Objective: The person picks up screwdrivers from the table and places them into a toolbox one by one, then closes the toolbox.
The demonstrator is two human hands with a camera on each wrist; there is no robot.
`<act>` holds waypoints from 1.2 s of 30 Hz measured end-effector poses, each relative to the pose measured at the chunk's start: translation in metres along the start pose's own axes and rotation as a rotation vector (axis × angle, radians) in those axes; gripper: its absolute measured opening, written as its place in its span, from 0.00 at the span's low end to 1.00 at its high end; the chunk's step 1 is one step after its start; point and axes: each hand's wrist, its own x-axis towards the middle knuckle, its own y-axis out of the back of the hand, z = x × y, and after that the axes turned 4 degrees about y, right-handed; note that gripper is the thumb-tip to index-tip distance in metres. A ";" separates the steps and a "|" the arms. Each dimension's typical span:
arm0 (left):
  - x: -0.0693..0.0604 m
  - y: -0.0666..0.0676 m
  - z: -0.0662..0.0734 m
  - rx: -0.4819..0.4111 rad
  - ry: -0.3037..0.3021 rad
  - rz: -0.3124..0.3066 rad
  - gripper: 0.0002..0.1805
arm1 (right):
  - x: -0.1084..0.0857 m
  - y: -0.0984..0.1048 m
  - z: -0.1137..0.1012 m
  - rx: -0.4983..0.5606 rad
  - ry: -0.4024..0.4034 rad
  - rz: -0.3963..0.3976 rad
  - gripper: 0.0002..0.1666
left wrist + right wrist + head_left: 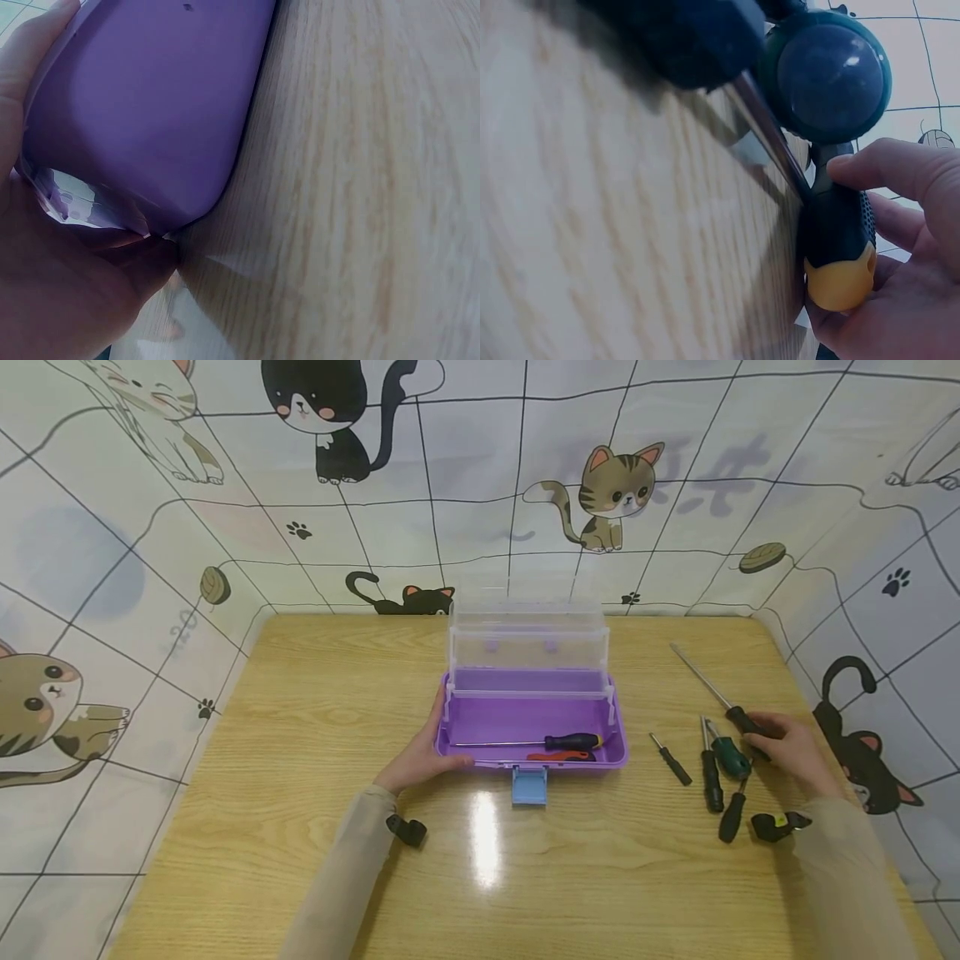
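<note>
A purple toolbox (487,714) with a raised clear lid (528,647) stands mid-table. My left hand (422,752) grips its left end, thumb at the front rim; the left wrist view shows fingers around the purple wall (165,97). Inside lie a black-handled screwdriver (572,742) and a red-orange-handled tool (558,757), partly hidden by the front wall. On the right, my right hand (791,747) holds a long screwdriver by its black handle (742,720) with a yellow end (841,283). Its shaft (701,675) points to the back left.
Beside the right hand lie a green-handled screwdriver (731,760), two black-handled screwdrivers (711,781) and a small thin screwdriver (675,767). The blue latch (529,786) hangs at the toolbox's front. Cat-patterned sheeting (480,527) surrounds the wooden table (322,710).
</note>
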 end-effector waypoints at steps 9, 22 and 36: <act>0.000 0.000 0.001 0.006 -0.021 0.008 0.69 | 0.000 -0.004 0.005 -0.034 0.004 0.071 0.27; -0.001 0.000 -0.001 0.015 -0.021 0.015 0.68 | -0.005 -0.003 -0.004 -0.066 -0.008 0.165 0.26; -0.003 0.001 0.002 0.015 0.038 0.001 0.67 | -0.014 0.002 -0.036 -0.027 -0.085 0.128 0.31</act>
